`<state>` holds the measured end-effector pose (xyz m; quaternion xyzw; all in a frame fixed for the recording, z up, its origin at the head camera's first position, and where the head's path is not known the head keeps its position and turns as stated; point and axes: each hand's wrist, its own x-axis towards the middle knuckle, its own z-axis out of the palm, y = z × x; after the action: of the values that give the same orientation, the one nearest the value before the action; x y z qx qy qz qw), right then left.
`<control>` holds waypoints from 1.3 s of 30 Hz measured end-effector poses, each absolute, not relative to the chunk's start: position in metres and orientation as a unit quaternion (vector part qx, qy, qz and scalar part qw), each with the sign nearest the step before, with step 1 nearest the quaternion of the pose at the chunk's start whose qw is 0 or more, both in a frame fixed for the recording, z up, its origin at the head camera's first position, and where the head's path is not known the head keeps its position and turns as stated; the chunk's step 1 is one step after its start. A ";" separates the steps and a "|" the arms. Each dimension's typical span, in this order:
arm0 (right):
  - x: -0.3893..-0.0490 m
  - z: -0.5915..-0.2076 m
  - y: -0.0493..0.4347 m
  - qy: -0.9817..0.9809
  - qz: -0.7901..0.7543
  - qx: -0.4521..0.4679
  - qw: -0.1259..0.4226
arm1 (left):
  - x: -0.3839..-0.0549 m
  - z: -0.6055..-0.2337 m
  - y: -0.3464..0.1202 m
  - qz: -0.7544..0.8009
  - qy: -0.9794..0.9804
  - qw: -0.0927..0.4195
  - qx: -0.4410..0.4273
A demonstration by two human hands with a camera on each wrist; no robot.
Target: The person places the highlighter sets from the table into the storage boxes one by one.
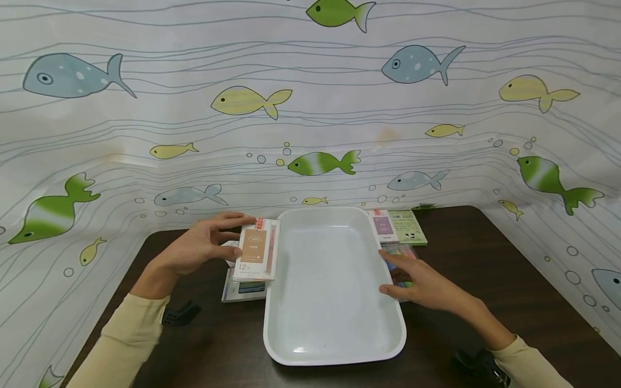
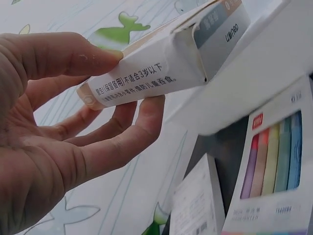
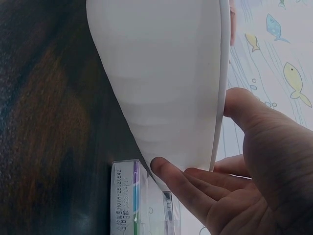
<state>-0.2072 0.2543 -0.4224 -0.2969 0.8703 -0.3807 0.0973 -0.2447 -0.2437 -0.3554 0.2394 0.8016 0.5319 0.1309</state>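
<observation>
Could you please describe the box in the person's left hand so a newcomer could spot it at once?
Start at the white tray mid-table. At its left rim, the left hand pinches a tan-fronted box; unlike the flat packs beneath, it is lifted.

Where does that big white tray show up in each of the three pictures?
Head: the tray lies mid-table, between both hands.
Left wrist: its white rim crosses the upper right, under the box that the left hand holds.
Right wrist: its underside fills the top centre, right hand at its edge.
Shared landmark: the fish-print backdrop.
</observation>
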 end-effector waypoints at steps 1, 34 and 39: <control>-0.207 -0.422 0.254 0.871 -0.379 -0.298 0.097 | -0.245 -0.355 -0.242 0.531 0.801 0.132 0.241; -0.209 -0.425 0.255 0.865 -0.388 -0.300 0.103 | -0.251 -0.359 -0.166 0.567 0.736 0.213 0.302; -0.209 -0.425 0.255 0.864 -0.393 -0.295 0.105 | -0.250 -0.360 -0.159 0.565 0.735 0.210 0.310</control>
<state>-0.2086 0.2549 -0.4247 -0.2953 0.8644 -0.3932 0.1052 -0.2505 -0.1587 -0.3598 0.3096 0.7354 0.5649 0.2104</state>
